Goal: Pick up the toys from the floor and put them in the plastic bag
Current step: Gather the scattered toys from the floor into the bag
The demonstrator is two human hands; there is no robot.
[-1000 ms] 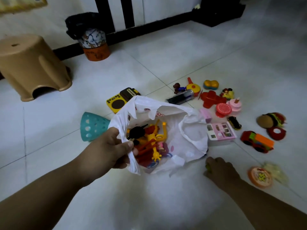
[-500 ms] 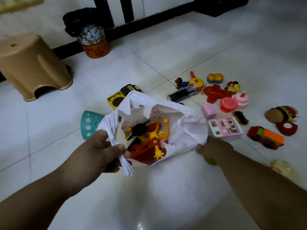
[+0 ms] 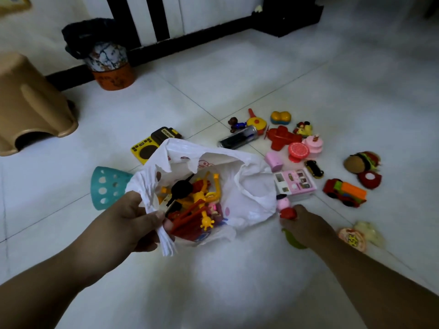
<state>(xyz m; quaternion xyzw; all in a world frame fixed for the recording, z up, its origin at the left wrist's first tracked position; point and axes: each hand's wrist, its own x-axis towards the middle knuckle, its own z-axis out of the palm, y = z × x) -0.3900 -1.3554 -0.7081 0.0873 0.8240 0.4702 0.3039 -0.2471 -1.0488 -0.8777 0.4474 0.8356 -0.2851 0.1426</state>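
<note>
While my left hand (image 3: 133,222) pinches the rim of the one white plastic bag (image 3: 249,198) at its 8 o'clock, thumb on top and fingers curled underneath, the bag sits on the floor (image 3: 213,281) with its mouth open. Inside it lies a tangle of yellow and red stick toys with one black piece on top; I cannot count them. Pink print on the bag is too crumpled to read.

At the bag's 4 o'clock my right hand (image 3: 306,224) has its fingers curled round one pink pig figure (image 3: 285,205) in a red dress, just beside the bag's edge. One green piece (image 3: 293,241) shows under that hand; I cannot tell whether I hold it.

From 1 to 4 o'clock I count sixteen loose toys on the floor, among them:
- one dark cylinder (image 3: 237,138)
- one red plane (image 3: 282,137)
- one pink cake (image 3: 314,143)
- one pink vending machine (image 3: 294,184), touching the bag
- one red truck (image 3: 344,192)
- one burger (image 3: 361,161)
- one round orange disc (image 3: 351,239), its print blurred

At 11 o'clock lies one yellow toy oven (image 3: 145,150). The label on its black part seems to read "KITCHEN", and the rest is unclear. At 9 o'clock lies one teal perforated cone (image 3: 107,188).

Well apart at 10 o'clock stands one brown stool (image 3: 31,108), and at 11 o'clock, by the wall, one bin (image 3: 109,60) with a black liner.
</note>
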